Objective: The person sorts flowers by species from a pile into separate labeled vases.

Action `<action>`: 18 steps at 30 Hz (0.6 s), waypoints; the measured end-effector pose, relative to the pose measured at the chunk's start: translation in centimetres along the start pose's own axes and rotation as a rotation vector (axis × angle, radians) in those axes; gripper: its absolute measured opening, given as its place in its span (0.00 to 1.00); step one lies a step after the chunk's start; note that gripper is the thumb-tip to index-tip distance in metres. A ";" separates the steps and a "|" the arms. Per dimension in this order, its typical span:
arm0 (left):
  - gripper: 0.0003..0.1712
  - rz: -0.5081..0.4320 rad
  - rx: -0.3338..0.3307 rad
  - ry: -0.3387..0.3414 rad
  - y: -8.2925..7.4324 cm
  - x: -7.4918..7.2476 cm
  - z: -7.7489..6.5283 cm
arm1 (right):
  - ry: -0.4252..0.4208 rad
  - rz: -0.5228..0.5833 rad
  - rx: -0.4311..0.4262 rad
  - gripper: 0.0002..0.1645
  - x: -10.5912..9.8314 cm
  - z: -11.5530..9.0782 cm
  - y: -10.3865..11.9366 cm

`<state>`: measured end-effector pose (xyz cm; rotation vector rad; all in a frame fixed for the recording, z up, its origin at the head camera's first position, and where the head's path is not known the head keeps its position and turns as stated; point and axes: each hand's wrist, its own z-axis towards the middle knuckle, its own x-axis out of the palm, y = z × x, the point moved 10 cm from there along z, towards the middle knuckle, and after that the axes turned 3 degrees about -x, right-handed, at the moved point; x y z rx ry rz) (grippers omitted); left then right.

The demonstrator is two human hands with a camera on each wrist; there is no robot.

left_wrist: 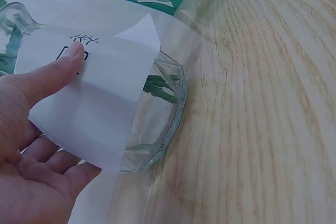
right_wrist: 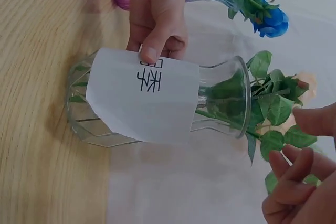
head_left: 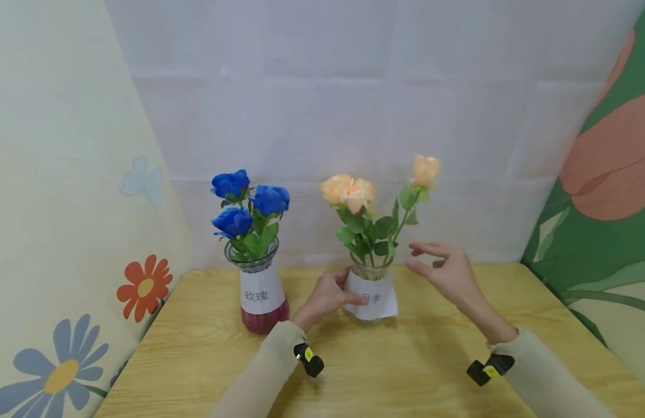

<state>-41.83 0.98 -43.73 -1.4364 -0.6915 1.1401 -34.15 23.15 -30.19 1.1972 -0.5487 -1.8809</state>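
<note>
A clear glass vase [head_left: 372,270] with a white paper label [head_left: 381,303] stands upright on the table. It holds peach roses [head_left: 357,194]; two blooms lean left and one rose [head_left: 425,170] leans out to the right. My left hand [head_left: 324,297] grips the vase from its left side, its thumb across the label and its fingers round behind. In the left wrist view, green stem ends [left_wrist: 161,88] show through the glass base. To the right of the stems, my right hand [head_left: 450,271] is raised near the vase's rim, thumb and fingers apart, with nothing held.
A second vase [head_left: 265,319], pink at the bottom and also labelled, stands to the left with several blue roses [head_left: 232,222]. Both vases rest on the wooden table [head_left: 395,371]. A white cloth [head_left: 312,128] hangs behind, and painted walls [head_left: 615,255] flank both sides.
</note>
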 end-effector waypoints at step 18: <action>0.59 0.165 -0.061 -0.048 -0.5 0.0 -3.3 | 0.027 0.047 0.059 0.14 1.3 -4.5 -2.6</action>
